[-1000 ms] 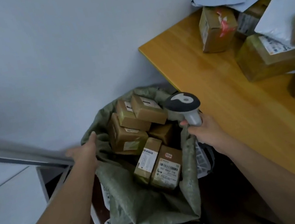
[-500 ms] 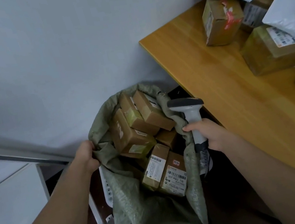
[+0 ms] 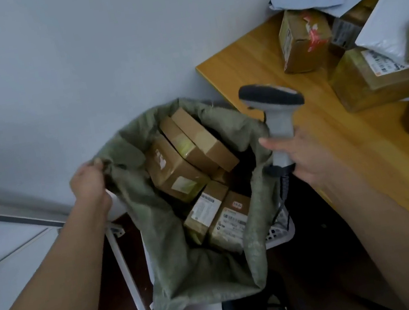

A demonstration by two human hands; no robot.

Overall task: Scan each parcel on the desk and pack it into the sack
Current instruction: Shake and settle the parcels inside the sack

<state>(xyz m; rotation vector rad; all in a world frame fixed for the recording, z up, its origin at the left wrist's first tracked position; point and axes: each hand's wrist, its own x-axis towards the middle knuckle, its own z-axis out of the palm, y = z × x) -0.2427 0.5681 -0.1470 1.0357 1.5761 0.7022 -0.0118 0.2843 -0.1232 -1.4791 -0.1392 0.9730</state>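
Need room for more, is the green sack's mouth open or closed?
Open: left hand holds the green woven sack rim wide, brown cardboard boxes visible.

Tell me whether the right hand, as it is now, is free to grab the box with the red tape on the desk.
Probably not yet: the right hand grips the scanner, so it has no free fingers. The way to the box with red tape across the desk looks bare.

sack (image 3: 175, 244) mouth open, boxes (image 3: 185, 163) filling it — near desk (image 3: 280, 81) edge bare
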